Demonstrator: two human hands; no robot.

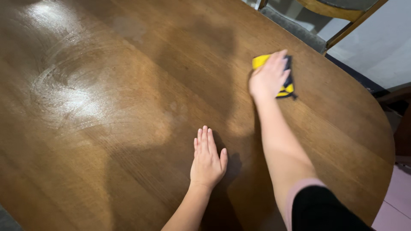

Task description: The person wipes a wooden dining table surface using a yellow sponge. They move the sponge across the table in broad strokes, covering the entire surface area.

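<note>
the wooden table fills nearly the whole view, a brown oval top with a rounded end at the far right and pale swirled smears shining on its upper left part. beyond the table's far edge stands a chair with a grey padded seat and a light wooden frame, just beside the rim. off the table's right end lies a strip of pale pinkish floor.

the right hand is stretched far across the table toward its far edge, palm down, fingers spread flat and pressing on a cleaning cloth. the cloth is yellow with dark blue, folded small, lying on the tabletop under the palm and fingers; only its edges show around the hand. the forearm leads back to a black sleeve with a pink cuff near the table's near edge.

the left hand rests flat on the bare table nearer the body, fingers extended and together, holding nothing. both hands lie well apart, with nothing between them.
</note>
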